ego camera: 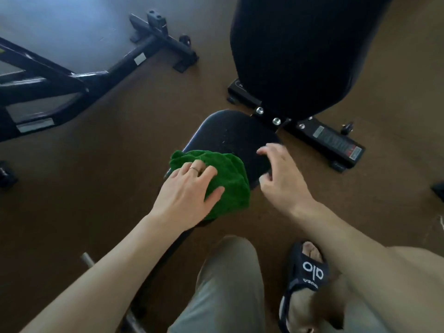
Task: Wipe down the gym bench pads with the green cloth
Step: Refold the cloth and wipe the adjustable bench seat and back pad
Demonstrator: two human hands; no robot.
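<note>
A bunched green cloth (228,179) lies on the near end of the black seat pad (230,135) of a gym bench. My left hand (189,188) lies flat on top of the cloth, fingers spread, pressing it onto the pad. My right hand (278,174) hovers at the pad's right edge with loosely curled fingers and holds nothing; I cannot tell whether it touches the pad. The tall black back pad (300,44) rises beyond the seat, joined by a bolted bracket (269,116).
The bench's black base foot (336,143) runs right across the brown floor. Another machine's black frame (72,75) crosses the upper left. My trouser leg (228,284) and sandalled foot (310,267) are below, next to a metal bar (87,259).
</note>
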